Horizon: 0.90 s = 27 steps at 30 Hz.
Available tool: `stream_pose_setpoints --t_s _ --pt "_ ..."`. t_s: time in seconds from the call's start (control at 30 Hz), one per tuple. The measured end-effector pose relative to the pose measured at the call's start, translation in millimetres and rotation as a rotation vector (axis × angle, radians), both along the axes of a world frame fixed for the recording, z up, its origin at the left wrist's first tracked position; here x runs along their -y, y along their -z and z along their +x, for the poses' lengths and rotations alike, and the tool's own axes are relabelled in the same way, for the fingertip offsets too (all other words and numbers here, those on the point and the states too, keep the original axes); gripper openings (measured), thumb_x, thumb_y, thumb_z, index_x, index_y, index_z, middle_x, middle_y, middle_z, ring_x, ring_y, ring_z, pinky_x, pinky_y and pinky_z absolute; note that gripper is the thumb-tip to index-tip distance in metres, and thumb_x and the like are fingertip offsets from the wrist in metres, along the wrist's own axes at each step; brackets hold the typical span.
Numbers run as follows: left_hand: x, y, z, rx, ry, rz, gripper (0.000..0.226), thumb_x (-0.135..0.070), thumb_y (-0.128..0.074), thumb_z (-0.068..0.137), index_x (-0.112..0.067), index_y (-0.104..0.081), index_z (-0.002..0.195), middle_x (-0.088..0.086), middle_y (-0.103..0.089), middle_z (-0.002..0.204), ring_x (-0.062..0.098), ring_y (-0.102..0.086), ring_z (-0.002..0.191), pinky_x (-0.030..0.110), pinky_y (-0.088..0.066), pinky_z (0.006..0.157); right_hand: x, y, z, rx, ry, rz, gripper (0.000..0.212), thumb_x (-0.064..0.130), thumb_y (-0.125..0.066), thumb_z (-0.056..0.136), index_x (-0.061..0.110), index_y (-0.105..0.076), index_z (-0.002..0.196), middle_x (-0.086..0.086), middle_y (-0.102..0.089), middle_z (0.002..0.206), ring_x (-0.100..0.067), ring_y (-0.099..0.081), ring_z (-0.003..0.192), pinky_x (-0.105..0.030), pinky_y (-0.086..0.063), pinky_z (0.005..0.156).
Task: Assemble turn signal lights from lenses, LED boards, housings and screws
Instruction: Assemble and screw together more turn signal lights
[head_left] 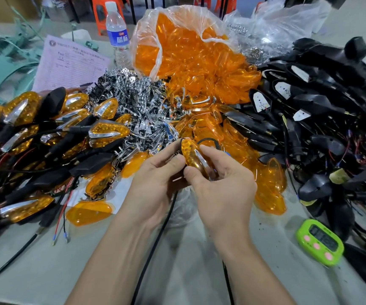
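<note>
Two hands hold one turn signal light (196, 162) just above the middle of the table (45, 271): the left hand (160, 175) grips its dark back, the right hand (223, 186) pinches the amber lens (189, 150) between thumb and fingers. Pressed on crooked, the lens could crack or trap the black lead (166, 216) hanging below. I count one light in hand, one water bottle (117, 31), one green timer (319, 242), one bag of lenses (177, 40); finished lights (107, 130), chrome reflectors (138, 95) and black housings (314, 102) lie in heaps beyond counting.
</note>
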<state>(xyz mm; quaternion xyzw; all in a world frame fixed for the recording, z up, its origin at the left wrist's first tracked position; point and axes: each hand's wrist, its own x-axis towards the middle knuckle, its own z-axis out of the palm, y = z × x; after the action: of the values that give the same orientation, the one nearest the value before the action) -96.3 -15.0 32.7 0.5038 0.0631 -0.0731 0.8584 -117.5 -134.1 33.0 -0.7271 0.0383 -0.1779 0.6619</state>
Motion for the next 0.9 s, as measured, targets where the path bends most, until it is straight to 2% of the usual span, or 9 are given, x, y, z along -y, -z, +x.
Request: stream_pose_setpoints --t_s 0.17,0.27,0.33,0.4,0.53,0.6,0.73,0.83,0.9 --pt "-9.1 5.0 5.2 0.098 0.006 0.200 0.051 -0.015 -0.068 0.086 -0.008 -0.066 0.136 0.033 -0.067 0.126 0.049 -0.063 0.121 0.055 -0.055 0.103 7.4 -4.3 1.6 0.039 -0.070 -0.034 0.047 -0.002 -0.090 0.072 0.035 -0.072 0.096 0.034 -0.073 0.084 0.008 -0.072 0.081 -0.006 -0.051 0.071" --pt "-14.1 2.0 7.5 0.155 0.066 0.244 0.039 -0.012 -0.070 0.085 -0.016 -0.076 0.123 0.019 -0.077 0.115 0.033 -0.074 0.106 0.040 -0.063 0.085 13.6 -3.8 2.6 0.023 -0.131 -0.028 0.047 -0.005 -0.088 0.072 0.033 -0.073 0.094 0.024 -0.077 0.085 0.000 -0.075 0.081 -0.012 -0.055 0.071" --pt "-15.5 0.1 9.5 0.169 0.076 0.271 0.034 -0.005 -0.071 0.085 -0.020 -0.081 0.113 0.016 -0.079 0.110 0.028 -0.076 0.100 0.035 -0.062 0.081 14.9 -3.8 3.1 0.017 -0.151 -0.032 0.046 -0.007 -0.086 0.073 0.032 -0.072 0.093 0.020 -0.078 0.086 -0.003 -0.075 0.082 -0.014 -0.056 0.072" --pt "-15.9 -0.2 10.8 0.179 0.061 0.281 0.037 0.002 -0.070 0.085 -0.018 -0.080 0.114 0.016 -0.079 0.109 0.029 -0.076 0.101 0.036 -0.062 0.081 14.5 -5.3 5.2 0.015 -0.160 -0.030 0.046 -0.007 -0.086 0.074 0.032 -0.071 0.093 0.019 -0.078 0.087 -0.002 -0.075 0.083 -0.013 -0.055 0.072" --pt "-15.0 0.0 10.4 0.164 0.020 0.273 0.042 0.006 -0.067 0.088 0.000 -0.070 0.129 0.025 -0.074 0.117 0.048 -0.068 0.114 0.057 -0.058 0.096 14.7 -9.7 9.2 -0.022 -0.166 -0.042 0.044 -0.002 -0.088 0.074 0.035 -0.071 0.091 0.021 -0.077 0.088 0.000 -0.075 0.084 -0.013 -0.055 0.073" --pt "-14.6 1.0 9.4 0.155 0.013 0.265 0.041 0.007 -0.065 0.089 0.001 -0.068 0.130 0.028 -0.073 0.117 0.050 -0.067 0.115 0.059 -0.056 0.099 14.5 -10.5 9.1 -0.049 -0.150 -0.085 0.041 0.003 -0.089 0.074 0.035 -0.070 0.091 0.027 -0.076 0.087 0.002 -0.074 0.083 -0.012 -0.055 0.074" --pt "-6.3 0.2 5.7 0.151 -0.041 0.240 0.040 -0.005 -0.072 0.083 0.003 -0.070 0.122 0.038 -0.069 0.112 0.044 -0.071 0.101 0.051 -0.060 0.095 5.3 -9.1 4.7 -0.038 -0.078 -0.177 0.031 0.010 -0.084 0.078 0.032 -0.068 0.093 0.023 -0.076 0.085 0.003 -0.071 0.079 -0.007 -0.049 0.069" --pt "-1.1 0.6 5.6 0.169 -0.063 0.247 0.026 0.005 -0.068 0.090 0.005 -0.070 0.117 0.039 -0.068 0.107 0.033 -0.069 0.087 0.041 -0.061 0.082 -4.7 -5.6 0.9 0.008 0.011 -0.291 0.026 0.018 -0.081 0.083 0.035 -0.070 0.100 0.014 -0.075 0.094 0.002 -0.068 0.090 -0.005 -0.043 0.074" --pt "-2.4 2.3 6.3 0.157 -0.072 0.250 0.026 0.008 -0.065 0.092 0.004 -0.070 0.117 0.036 -0.070 0.100 0.033 -0.069 0.085 0.041 -0.060 0.080 -8.8 -1.7 -0.9 0.015 0.019 -0.244 0.030 0.016 -0.080 0.082 0.038 -0.070 0.099 0.018 -0.074 0.087 0.000 -0.068 0.083 -0.005 -0.043 0.070"
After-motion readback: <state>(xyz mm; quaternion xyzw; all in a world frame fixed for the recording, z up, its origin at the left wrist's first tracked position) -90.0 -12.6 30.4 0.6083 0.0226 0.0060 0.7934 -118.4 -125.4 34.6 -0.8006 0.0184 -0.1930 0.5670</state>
